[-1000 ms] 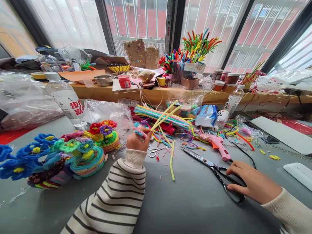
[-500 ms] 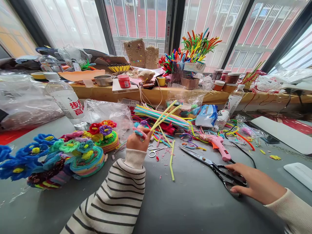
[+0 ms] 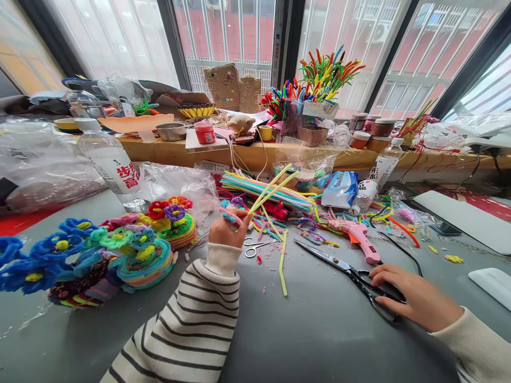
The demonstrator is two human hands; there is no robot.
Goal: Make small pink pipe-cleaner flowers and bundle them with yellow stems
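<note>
My left hand (image 3: 228, 229), in a striped sleeve, is closed around several yellow pipe cleaners (image 3: 270, 190) that stick up to the right, with pink and blue fuzzy bits at its fingers. My right hand (image 3: 411, 298) lies on the handles of large black scissors (image 3: 346, 272) resting on the grey table, fingers curled over and through the loops. The scissor blades point up-left toward the middle of the table.
A pink glue gun (image 3: 357, 235) with black cord lies behind the scissors. Small scissors (image 3: 255, 247) and a loose yellow pipe cleaner (image 3: 281, 261) lie near my left hand. Pipe-cleaner flowers (image 3: 120, 250), a water bottle (image 3: 112, 162), a pipe cleaner bundle (image 3: 263, 191) and a cluttered wooden shelf (image 3: 247, 151) surround them.
My right hand slid slightly along the scissor handles, its fingers settling into the loops. My left hand kept still with the yellow pipe cleaners.
</note>
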